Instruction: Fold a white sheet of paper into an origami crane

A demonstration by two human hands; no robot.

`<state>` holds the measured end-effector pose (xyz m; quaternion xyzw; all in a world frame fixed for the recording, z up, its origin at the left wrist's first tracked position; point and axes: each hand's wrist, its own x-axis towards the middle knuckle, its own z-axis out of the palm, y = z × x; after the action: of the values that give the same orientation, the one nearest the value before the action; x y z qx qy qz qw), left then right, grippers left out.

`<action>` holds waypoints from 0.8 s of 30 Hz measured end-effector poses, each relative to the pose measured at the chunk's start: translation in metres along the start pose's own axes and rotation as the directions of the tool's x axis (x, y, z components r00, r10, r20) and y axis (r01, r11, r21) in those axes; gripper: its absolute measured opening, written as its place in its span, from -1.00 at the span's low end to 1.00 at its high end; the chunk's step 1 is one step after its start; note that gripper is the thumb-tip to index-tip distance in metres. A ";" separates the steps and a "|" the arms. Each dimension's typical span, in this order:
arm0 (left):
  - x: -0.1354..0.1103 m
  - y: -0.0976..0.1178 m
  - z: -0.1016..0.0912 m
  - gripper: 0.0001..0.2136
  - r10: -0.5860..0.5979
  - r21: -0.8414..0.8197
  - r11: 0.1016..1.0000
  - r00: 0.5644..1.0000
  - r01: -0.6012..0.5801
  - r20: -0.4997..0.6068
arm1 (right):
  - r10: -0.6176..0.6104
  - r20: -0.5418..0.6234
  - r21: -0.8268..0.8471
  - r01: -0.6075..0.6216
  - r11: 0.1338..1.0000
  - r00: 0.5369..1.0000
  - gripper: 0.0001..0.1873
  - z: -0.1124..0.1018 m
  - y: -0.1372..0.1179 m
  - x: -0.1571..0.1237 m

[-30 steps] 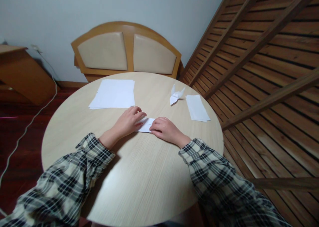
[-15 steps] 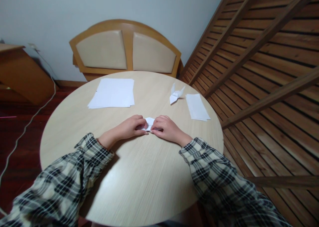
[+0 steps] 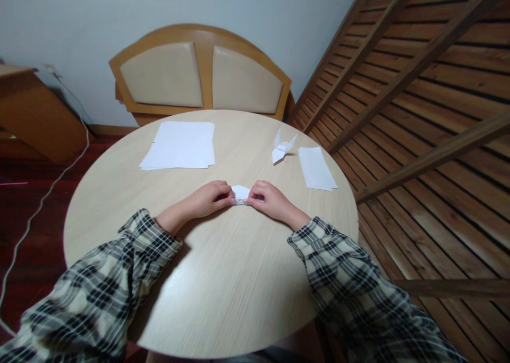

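Observation:
A small folded piece of white paper (image 3: 240,192) lies on the round light-wood table (image 3: 223,278), near its middle. My left hand (image 3: 207,199) pinches the paper's left end with curled fingers. Closed the same way, my right hand (image 3: 269,200) grips the right end. Both hands rest on the tabletop, and most of the paper is hidden between their fingers. Both of my sleeves are plaid.
A stack of white sheets (image 3: 180,145) lies at the far left of the table. A finished folded paper figure (image 3: 282,149) and a narrow pile of paper strips (image 3: 316,167) sit at the far right. A wooden chair (image 3: 201,76) stands behind the table; a slatted wooden frame (image 3: 418,86) leans at right.
The paper lay flat under my fingers a second ago. My hands have since drawn closer together and pinched it into a smaller, raised fold.

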<state>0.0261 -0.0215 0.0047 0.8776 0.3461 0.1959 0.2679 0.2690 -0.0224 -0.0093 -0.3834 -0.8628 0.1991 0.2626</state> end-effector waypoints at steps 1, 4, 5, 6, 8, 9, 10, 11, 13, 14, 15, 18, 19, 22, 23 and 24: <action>0.000 0.000 0.001 -0.74 -0.004 0.006 1.000 1.000 0.004 -0.007 | 0.016 0.003 0.008 -0.016 1.000 1.000 -0.82 0.000 0.000 0.000; 0.001 0.002 0.002 -0.73 -0.012 0.039 0.999 1.000 0.013 -0.026 | 0.048 0.014 0.018 -0.048 0.999 0.999 -0.80 0.000 -0.001 0.001; 0.001 0.002 0.002 -0.72 -0.013 0.053 0.998 1.000 0.015 -0.025 | 0.051 0.014 0.013 -0.051 0.999 0.999 -0.80 0.001 -0.001 0.001; 0.001 0.002 0.002 -0.72 -0.014 0.067 0.998 1.000 0.015 -0.020 | 0.051 0.012 0.004 -0.051 0.999 0.999 -0.79 0.001 -0.001 0.001; 0.002 0.003 0.002 -0.73 -0.014 0.087 0.996 1.000 0.014 -0.009 | 0.042 0.004 -0.023 -0.042 0.999 0.999 -0.78 0.002 0.000 0.002; 0.002 0.003 0.002 -0.73 -0.014 0.094 0.996 1.000 0.014 -0.005 | 0.035 -0.001 -0.040 -0.035 0.999 0.999 -0.78 0.003 0.001 0.002; 0.002 0.003 0.002 -0.74 -0.014 0.098 0.995 1.000 0.015 -0.005 | 0.027 -0.005 -0.055 -0.028 0.998 1.000 -0.79 0.004 0.002 0.002; 0.002 0.003 0.002 -0.74 -0.014 0.101 0.995 1.000 0.015 -0.007 | 0.021 -0.007 -0.069 -0.021 0.997 1.000 -0.79 0.004 0.002 0.001; 0.002 0.003 0.002 -0.75 -0.011 0.103 0.995 1.000 0.012 -0.014 | 0.015 -0.004 -0.088 -0.015 0.996 1.000 -0.81 0.005 0.003 0.001; 0.003 0.003 0.003 -0.75 -0.008 0.104 0.995 1.000 0.009 -0.017 | 0.016 -0.002 -0.094 -0.016 0.995 1.000 -0.81 0.006 0.003 0.001; 0.003 0.003 0.003 -0.75 -0.004 0.103 0.995 1.000 0.007 -0.020 | 0.018 0.002 -0.097 -0.018 0.995 1.000 -0.81 0.006 0.003 0.001; 0.003 0.003 0.005 -0.74 -0.003 0.102 0.995 1.000 0.006 -0.025 | 0.028 0.009 -0.104 -0.026 0.994 1.000 -0.81 0.005 0.002 0.001; 0.003 0.003 0.006 -0.73 -0.003 0.105 0.994 1.000 0.006 -0.028 | 0.031 0.010 -0.108 -0.030 0.994 0.999 -0.81 0.005 0.001 0.002; 0.004 0.002 0.008 -0.74 -0.009 0.129 0.992 0.999 0.014 -0.037 | 0.042 0.016 -0.122 -0.040 0.992 0.999 -0.81 0.004 -0.001 0.003; 0.005 0.002 0.009 -0.75 -0.014 0.139 0.990 0.999 0.019 -0.039 | 0.047 0.020 -0.126 -0.044 0.991 0.999 -0.81 0.004 -0.001 0.003; 0.005 0.002 0.009 -0.76 -0.021 0.147 0.989 0.999 0.027 -0.040 | 0.052 0.021 -0.131 -0.049 0.990 0.998 -0.82 0.004 -0.002 0.003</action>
<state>0.0354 -0.0219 -0.0003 0.8868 0.3752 0.1833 0.1981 0.2641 -0.0216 -0.0104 -0.4189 -0.8671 0.1538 0.2213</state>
